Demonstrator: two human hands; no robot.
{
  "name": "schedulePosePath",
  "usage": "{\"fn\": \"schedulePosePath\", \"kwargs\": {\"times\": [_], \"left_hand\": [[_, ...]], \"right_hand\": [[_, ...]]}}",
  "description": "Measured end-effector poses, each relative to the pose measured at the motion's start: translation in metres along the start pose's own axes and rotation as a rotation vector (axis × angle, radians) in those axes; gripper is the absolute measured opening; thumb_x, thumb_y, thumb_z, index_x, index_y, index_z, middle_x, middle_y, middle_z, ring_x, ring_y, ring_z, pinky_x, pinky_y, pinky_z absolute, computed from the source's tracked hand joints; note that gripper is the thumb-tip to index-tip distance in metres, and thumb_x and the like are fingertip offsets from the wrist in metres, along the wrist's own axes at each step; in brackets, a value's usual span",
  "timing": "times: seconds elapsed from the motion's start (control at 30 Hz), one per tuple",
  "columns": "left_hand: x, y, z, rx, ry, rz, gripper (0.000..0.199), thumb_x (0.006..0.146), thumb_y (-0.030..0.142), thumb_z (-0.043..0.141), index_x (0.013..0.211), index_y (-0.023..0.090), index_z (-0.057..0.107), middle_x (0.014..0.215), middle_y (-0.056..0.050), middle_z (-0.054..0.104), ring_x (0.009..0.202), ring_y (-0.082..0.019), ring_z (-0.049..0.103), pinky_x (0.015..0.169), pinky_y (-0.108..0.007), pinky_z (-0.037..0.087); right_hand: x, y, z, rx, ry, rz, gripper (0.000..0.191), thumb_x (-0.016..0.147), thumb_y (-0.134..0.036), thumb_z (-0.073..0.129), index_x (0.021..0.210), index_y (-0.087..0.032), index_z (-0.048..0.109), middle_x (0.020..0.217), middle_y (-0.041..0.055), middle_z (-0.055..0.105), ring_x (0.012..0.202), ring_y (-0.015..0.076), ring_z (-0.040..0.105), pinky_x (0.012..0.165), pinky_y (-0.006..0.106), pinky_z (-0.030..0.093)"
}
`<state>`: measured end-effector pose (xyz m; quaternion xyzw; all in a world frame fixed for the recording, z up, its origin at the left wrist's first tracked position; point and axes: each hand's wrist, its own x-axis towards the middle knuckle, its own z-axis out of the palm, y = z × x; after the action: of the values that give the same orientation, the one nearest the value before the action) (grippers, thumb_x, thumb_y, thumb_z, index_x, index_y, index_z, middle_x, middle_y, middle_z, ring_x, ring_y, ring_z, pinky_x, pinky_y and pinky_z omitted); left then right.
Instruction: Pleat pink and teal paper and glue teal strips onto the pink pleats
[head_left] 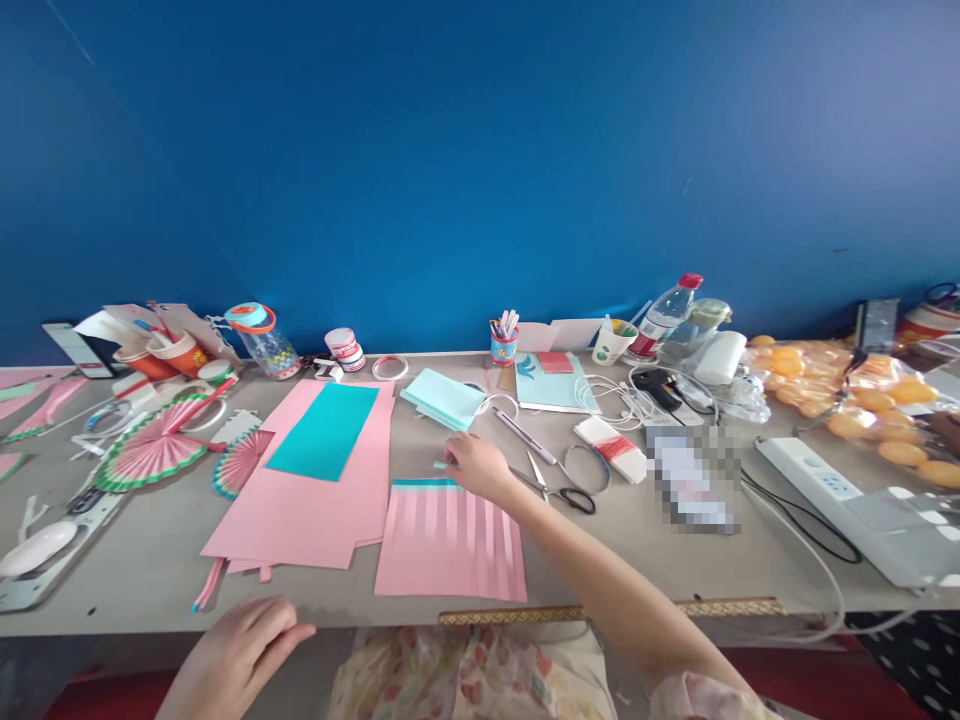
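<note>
My right hand (474, 464) reaches over the middle of the table, its fingers pinched together. A small teal scrap of paper (440, 464) shows at its fingertips. Just below lies a pleated pink paper sheet (450, 545) with a teal strip along its top edge. My left hand (244, 645) hangs by the table's front edge, fingers loosely curled and thumb apart, with nothing visible in it. Above that hand are large pink sheets (300, 530) with a teal paper rectangle (324, 430) on top. Scissors (559, 490) rest right of my right hand, partly behind the forearm.
Pale blue folded paper (444, 398) lies beyond my right hand. Pleated paper fans (154, 445) are at the left. A pen cup (504, 345), bottle (664, 320) and cables (619, 400) stand or lie behind. A power strip (817, 490) and bagged orange balls (847, 390) occupy the right.
</note>
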<state>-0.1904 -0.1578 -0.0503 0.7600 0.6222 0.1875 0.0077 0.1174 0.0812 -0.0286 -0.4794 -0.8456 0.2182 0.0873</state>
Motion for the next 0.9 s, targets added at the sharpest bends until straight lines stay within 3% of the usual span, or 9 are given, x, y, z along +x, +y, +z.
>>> {"fn": "schedulePosePath", "kwargs": {"times": [0.1, 0.23, 0.33, 0.4, 0.5, 0.6, 0.7, 0.77, 0.9], "left_hand": [[-0.004, -0.011, -0.005, 0.043, -0.1, 0.09, 0.037, 0.094, 0.046, 0.052, 0.065, 0.023, 0.059, 0.065, 0.002, 0.061, 0.064, -0.014, 0.061, 0.061, -0.024, 0.046], [-0.007, -0.018, -0.008, 0.067, -0.041, 0.178, 0.022, 0.095, 0.04, 0.05, 0.099, 0.031, 0.07, 0.099, 0.0, 0.071, 0.092, -0.019, 0.067, 0.081, -0.028, 0.051], [0.009, -0.005, -0.006, 0.016, -0.01, 0.219, 0.032, 0.095, 0.036, 0.052, 0.067, 0.024, 0.063, 0.063, 0.001, 0.061, 0.065, -0.016, 0.061, 0.073, -0.029, 0.051], [0.029, 0.01, -0.003, -0.016, -0.02, 0.253, 0.035, 0.095, 0.036, 0.053, 0.063, 0.022, 0.059, 0.062, 0.001, 0.058, 0.065, -0.017, 0.06, 0.078, -0.031, 0.052], [0.068, 0.037, 0.006, -0.038, 0.007, 0.248, 0.017, 0.096, 0.031, 0.051, 0.1, 0.025, 0.066, 0.091, -0.003, 0.069, 0.085, -0.018, 0.065, 0.082, -0.03, 0.052], [0.111, 0.066, 0.019, -0.213, 0.145, 0.344, 0.023, 0.096, 0.026, 0.051, 0.075, 0.022, 0.06, 0.062, 0.002, 0.058, 0.067, -0.015, 0.06, 0.087, -0.032, 0.052], [0.155, 0.095, 0.031, -0.247, 0.162, 0.31, 0.011, 0.095, 0.029, 0.054, 0.096, 0.02, 0.061, 0.084, -0.003, 0.066, 0.084, -0.018, 0.064, 0.086, -0.033, 0.052], [0.18, 0.111, 0.037, -0.22, 0.177, 0.352, 0.032, 0.094, 0.03, 0.057, 0.124, 0.02, 0.055, 0.116, -0.01, 0.063, 0.111, -0.023, 0.059, 0.095, -0.038, 0.05], [0.211, 0.129, 0.05, -0.153, 0.193, 0.591, 0.024, 0.095, 0.016, 0.051, 0.116, 0.021, 0.06, 0.118, -0.008, 0.065, 0.113, -0.024, 0.056, 0.099, -0.042, 0.044]], "right_hand": [[0.003, 0.004, 0.002, 0.056, -0.011, -0.018, 0.01, 0.08, -0.01, 0.059, 0.077, -0.02, 0.059, 0.092, 0.0026, 0.065, 0.089, 0.0184, 0.059, 0.063, 0.024, 0.033], [-0.001, 0.01, -0.001, 0.172, -0.001, -0.052, 0.012, 0.078, -0.008, 0.058, 0.078, -0.02, 0.059, 0.086, 0.0015, 0.064, 0.086, 0.0171, 0.058, 0.066, 0.024, 0.035], [-0.009, 0.015, -0.006, 0.274, 0.016, -0.068, 0.012, 0.08, -0.011, 0.057, 0.087, -0.02, 0.062, 0.086, 0.001, 0.066, 0.082, 0.0155, 0.06, 0.068, 0.024, 0.039], [-0.016, 0.018, -0.009, 0.407, 0.028, -0.078, 0.016, 0.083, -0.017, 0.056, 0.097, -0.02, 0.062, 0.09, 0.002, 0.067, 0.083, 0.0149, 0.062, 0.07, 0.024, 0.043], [-0.03, 0.023, -0.011, 0.86, 0.024, -0.056, 0.024, 0.083, -0.032, 0.063, 0.104, -0.019, 0.063, 0.09, 0.0038, 0.068, 0.083, 0.017, 0.064, 0.072, 0.028, 0.047], [-0.042, 0.025, -0.012, 1.238, 0.026, 0.018, 0.03, 0.074, -0.042, 0.075, 0.089, -0.019, 0.065, 0.079, 0.0015, 0.067, 0.075, 0.0163, 0.063, 0.071, 0.031, 0.047], [-0.048, 0.025, -0.015, 1.408, 0.048, 0.095, 0.032, 0.067, -0.041, 0.081, 0.08, -0.018, 0.062, 0.071, -0.0014, 0.065, 0.065, 0.012, 0.059, 0.068, 0.027, 0.046], [-0.048, 0.024, -0.017, 1.482, 0.054, 0.133, 0.033, 0.065, -0.038, 0.083, 0.082, -0.017, 0.062, 0.07, -0.0019, 0.065, 0.062, 0.0103, 0.057, 0.066, 0.026, 0.045], [-0.046, 0.025, -0.017, 1.539, 0.102, 0.173, 0.04, 0.062, -0.031, 0.084, 0.093, -0.017, 0.063, 0.07, -0.002, 0.067, 0.061, 0.0106, 0.058, 0.064, 0.025, 0.046]]}}
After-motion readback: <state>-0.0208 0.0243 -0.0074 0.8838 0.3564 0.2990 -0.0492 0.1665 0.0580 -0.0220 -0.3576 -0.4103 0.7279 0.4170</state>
